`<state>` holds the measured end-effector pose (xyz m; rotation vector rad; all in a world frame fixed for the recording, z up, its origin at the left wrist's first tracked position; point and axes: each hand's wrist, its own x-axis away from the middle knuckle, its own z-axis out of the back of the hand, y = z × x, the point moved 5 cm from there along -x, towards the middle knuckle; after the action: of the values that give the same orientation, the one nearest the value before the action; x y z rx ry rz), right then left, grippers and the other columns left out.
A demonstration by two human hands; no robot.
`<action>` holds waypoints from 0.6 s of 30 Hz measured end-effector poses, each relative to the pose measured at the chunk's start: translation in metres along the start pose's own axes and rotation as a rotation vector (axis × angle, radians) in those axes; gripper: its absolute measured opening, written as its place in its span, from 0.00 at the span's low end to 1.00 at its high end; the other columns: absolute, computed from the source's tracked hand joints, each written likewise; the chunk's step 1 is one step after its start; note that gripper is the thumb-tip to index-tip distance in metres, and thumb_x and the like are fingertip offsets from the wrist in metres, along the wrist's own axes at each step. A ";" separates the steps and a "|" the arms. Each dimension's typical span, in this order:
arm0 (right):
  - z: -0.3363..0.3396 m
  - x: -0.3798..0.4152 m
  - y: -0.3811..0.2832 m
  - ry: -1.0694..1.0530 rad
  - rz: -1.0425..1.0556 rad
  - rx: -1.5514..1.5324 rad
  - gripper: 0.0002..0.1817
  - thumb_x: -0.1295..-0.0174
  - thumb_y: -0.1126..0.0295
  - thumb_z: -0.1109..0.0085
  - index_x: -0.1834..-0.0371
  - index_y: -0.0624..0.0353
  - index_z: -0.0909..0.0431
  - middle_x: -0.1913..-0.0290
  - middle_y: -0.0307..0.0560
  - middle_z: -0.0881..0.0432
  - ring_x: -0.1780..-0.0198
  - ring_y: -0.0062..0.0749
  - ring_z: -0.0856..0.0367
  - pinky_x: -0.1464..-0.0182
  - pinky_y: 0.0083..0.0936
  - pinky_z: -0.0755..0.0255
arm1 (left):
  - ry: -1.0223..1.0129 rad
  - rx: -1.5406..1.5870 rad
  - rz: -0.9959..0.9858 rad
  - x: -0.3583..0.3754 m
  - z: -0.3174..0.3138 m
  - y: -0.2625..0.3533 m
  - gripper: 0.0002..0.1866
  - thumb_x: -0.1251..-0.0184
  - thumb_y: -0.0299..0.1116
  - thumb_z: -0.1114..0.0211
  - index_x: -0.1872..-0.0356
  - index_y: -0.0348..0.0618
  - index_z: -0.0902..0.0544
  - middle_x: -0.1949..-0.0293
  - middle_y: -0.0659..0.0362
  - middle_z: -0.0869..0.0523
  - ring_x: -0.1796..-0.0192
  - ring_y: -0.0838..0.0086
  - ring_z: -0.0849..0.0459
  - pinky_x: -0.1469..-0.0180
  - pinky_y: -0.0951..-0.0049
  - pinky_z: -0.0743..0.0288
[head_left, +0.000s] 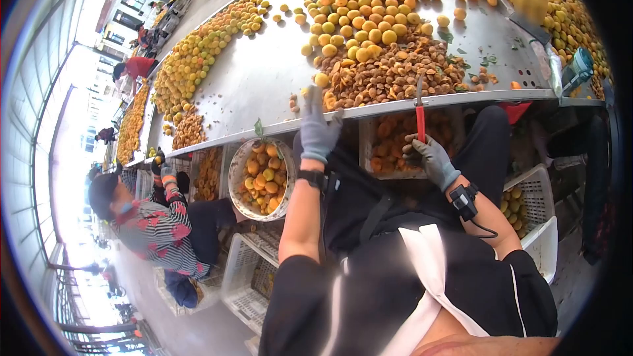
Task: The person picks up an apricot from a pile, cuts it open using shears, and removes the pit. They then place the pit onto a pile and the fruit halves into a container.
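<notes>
My left hand (pixel 318 128), in a grey glove, is raised at the table's front edge with its fingers stretched out and slightly blurred. Just beyond its fingertips lies a yellow apricot (pixel 321 80), beside a heap of brown apricot pits (pixel 402 69). In my right hand (pixel 432 159), also gloved, is a knife (pixel 421 122) with a red handle and a short curved blade pointing up. The blade tip overlaps the pit heap in view. Whole apricots (pixel 369 20) are piled behind the pits. Below the table edge, between my knees, sits a crate of orange apricot pieces (pixel 389 142).
A white bucket of apricots (pixel 287 188) stands left of my legs. A co-worker in a striped top (pixel 165 231) sits farther left. White crates (pixel 247 283) stand on the floor, with another crate (pixel 535 191) at my right. The metal table (pixel 264 72) carries more fruit.
</notes>
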<state>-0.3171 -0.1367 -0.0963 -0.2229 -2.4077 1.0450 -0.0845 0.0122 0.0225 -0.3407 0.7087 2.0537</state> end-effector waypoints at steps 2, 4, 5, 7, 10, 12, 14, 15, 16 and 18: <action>-0.005 0.005 -0.007 0.010 0.018 -0.014 0.14 0.28 0.63 0.49 0.45 0.56 0.27 0.61 0.42 0.17 0.61 0.29 0.16 0.57 0.25 0.21 | -0.128 0.362 0.026 0.010 -0.012 0.036 0.42 0.37 0.47 0.33 0.29 0.35 0.41 0.33 0.40 0.31 0.32 0.51 0.31 0.33 0.60 0.34; -0.008 0.008 -0.011 0.024 0.036 -0.022 0.14 0.27 0.62 0.50 0.44 0.57 0.28 0.61 0.42 0.17 0.61 0.29 0.16 0.57 0.26 0.21 | -0.336 0.513 0.104 0.024 -0.024 0.073 0.42 0.37 0.41 0.32 0.28 0.38 0.44 0.38 0.42 0.26 0.42 0.57 0.21 0.40 0.65 0.27; -0.010 0.008 -0.013 0.012 0.067 -0.008 0.14 0.28 0.63 0.49 0.46 0.58 0.27 0.61 0.41 0.17 0.61 0.27 0.16 0.57 0.25 0.21 | -0.356 0.685 0.086 0.033 -0.040 0.084 0.42 0.37 0.39 0.32 0.26 0.39 0.46 0.39 0.44 0.25 0.46 0.60 0.19 0.42 0.68 0.26; -0.014 0.010 -0.016 0.019 0.113 0.011 0.13 0.28 0.64 0.48 0.47 0.59 0.26 0.61 0.40 0.17 0.61 0.25 0.17 0.58 0.25 0.22 | -0.588 0.918 0.202 0.049 -0.061 0.104 0.43 0.35 0.41 0.32 0.25 0.41 0.48 0.37 0.47 0.27 0.41 0.63 0.22 0.38 0.69 0.30; -0.008 0.004 -0.005 -0.040 0.101 0.051 0.10 0.30 0.66 0.45 0.52 0.59 0.25 0.62 0.34 0.21 0.62 0.18 0.22 0.57 0.17 0.26 | -0.701 1.171 0.092 0.071 -0.108 0.112 0.38 0.33 0.39 0.34 0.27 0.38 0.42 0.42 0.55 0.23 0.45 0.74 0.22 0.42 0.73 0.28; -0.006 0.008 -0.003 -0.064 0.152 0.242 0.07 0.31 0.68 0.44 0.54 0.57 0.25 0.64 0.34 0.23 0.63 0.17 0.24 0.58 0.18 0.28 | -0.805 1.303 0.244 0.077 -0.118 0.112 0.34 0.32 0.37 0.35 0.29 0.40 0.40 0.45 0.57 0.22 0.48 0.75 0.21 0.45 0.73 0.26; -0.017 0.013 -0.003 -0.142 0.133 0.244 0.06 0.32 0.69 0.44 0.55 0.56 0.25 0.64 0.34 0.23 0.62 0.17 0.24 0.59 0.18 0.28 | -0.920 1.411 0.415 0.090 -0.120 0.112 0.31 0.31 0.35 0.36 0.30 0.42 0.37 0.48 0.59 0.21 0.52 0.76 0.20 0.48 0.73 0.24; -0.019 0.014 -0.002 -0.159 0.146 0.246 0.06 0.32 0.69 0.44 0.56 0.56 0.25 0.65 0.34 0.23 0.62 0.17 0.24 0.59 0.18 0.28 | -0.904 1.471 0.551 0.093 -0.120 0.111 0.29 0.30 0.35 0.38 0.31 0.42 0.35 0.51 0.61 0.21 0.53 0.77 0.20 0.50 0.75 0.24; -0.011 0.009 0.007 -0.184 0.195 0.328 0.08 0.33 0.70 0.45 0.53 0.57 0.23 0.63 0.37 0.21 0.62 0.20 0.23 0.58 0.20 0.27 | -0.892 1.521 0.683 0.095 -0.120 0.108 0.26 0.29 0.35 0.39 0.33 0.42 0.33 0.54 0.63 0.20 0.54 0.79 0.21 0.52 0.77 0.23; 0.005 -0.003 0.030 -0.211 0.170 0.640 0.15 0.34 0.69 0.45 0.45 0.53 0.21 0.54 0.45 0.17 0.55 0.29 0.20 0.50 0.29 0.26 | -0.929 1.542 0.647 0.093 -0.120 0.110 0.25 0.27 0.38 0.42 0.33 0.40 0.33 0.49 0.58 0.18 0.48 0.73 0.20 0.48 0.73 0.24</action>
<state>-0.3180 -0.1199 -0.1223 -0.0934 -2.1133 1.9312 -0.2314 -0.0435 -0.0802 1.7252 1.5674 1.2906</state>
